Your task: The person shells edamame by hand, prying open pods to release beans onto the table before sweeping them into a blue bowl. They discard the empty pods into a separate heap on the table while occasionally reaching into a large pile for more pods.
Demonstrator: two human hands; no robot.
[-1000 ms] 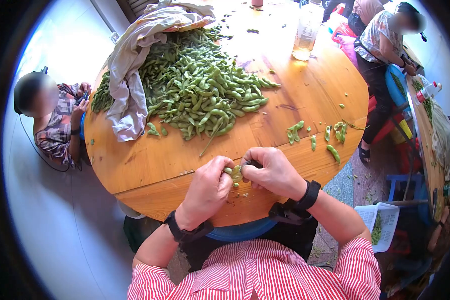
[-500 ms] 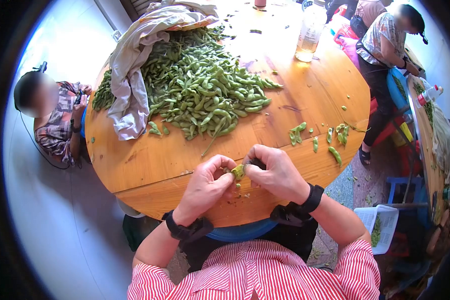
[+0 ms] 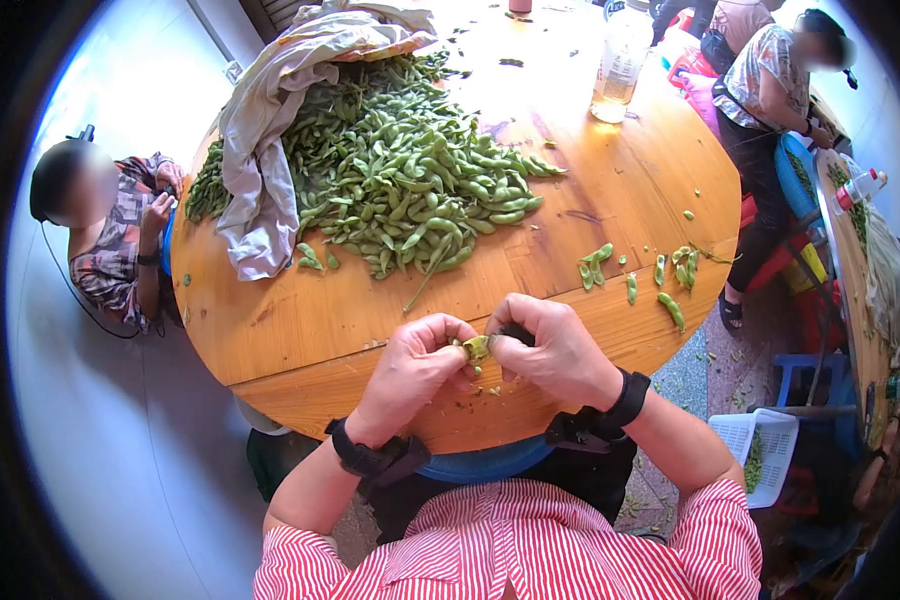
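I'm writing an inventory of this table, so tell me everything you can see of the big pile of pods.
The pile of pods is a broad, loose heap of slender, bumpy green pods, lighter and darker, lying at many angles directly on the wooden table. A thin stem pokes out at its near edge. A pale, crumpled cloth drapes over its left and far parts, hiding some. The left hand and right hand are apart from it.

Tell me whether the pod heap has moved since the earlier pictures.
No; judged against the tabletop, the pod heap lies just where it did.
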